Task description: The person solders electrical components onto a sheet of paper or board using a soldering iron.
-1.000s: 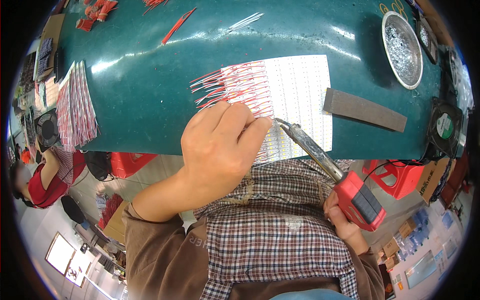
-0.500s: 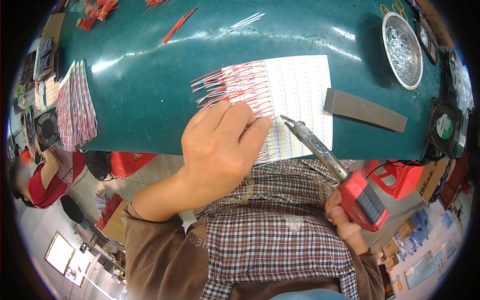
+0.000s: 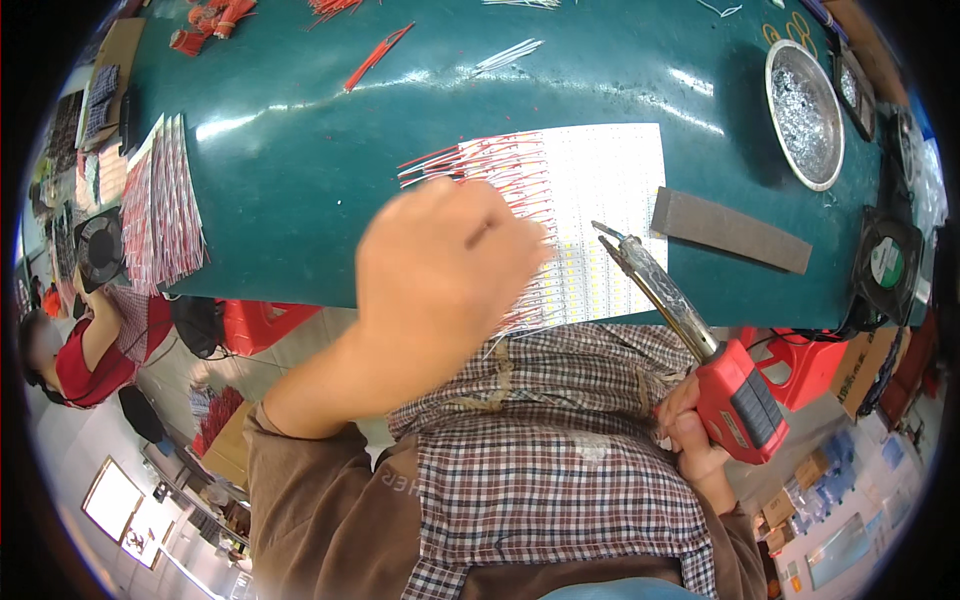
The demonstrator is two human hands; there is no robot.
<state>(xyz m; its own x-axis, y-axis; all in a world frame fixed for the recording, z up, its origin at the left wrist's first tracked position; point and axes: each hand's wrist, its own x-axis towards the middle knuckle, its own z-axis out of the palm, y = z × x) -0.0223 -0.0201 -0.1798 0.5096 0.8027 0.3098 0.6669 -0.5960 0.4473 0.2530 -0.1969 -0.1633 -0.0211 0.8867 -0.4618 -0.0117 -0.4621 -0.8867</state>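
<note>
A white LED board (image 3: 605,165) lies at the near edge of the green table. Red and white wires (image 3: 505,170) lie in rows across its left part, some ends sticking out past the edge. My left hand (image 3: 435,265) is over the board's left side, slightly blurred, with curled fingers and thumb brought together; whatever is between them is hidden. My right hand (image 3: 692,430), at the front of my checked apron, grips a soldering iron (image 3: 740,400) with a red and black handle. The iron's tip points up-left over the board, apart from my left fingers.
A dark grey bar (image 3: 735,230) lies right of the board. Beyond it are a metal bowl (image 3: 805,115) with silvery bits and a black fan (image 3: 887,262). Wired strips (image 3: 165,205) are stacked left. Loose red wires (image 3: 380,55) and white wires (image 3: 508,58) lie farther back. A person (image 3: 95,350) sits left.
The soldering iron's tip has drawn right, away from my left fingers. My left hand has risen a little and blurred. The whole view has shifted slightly.
</note>
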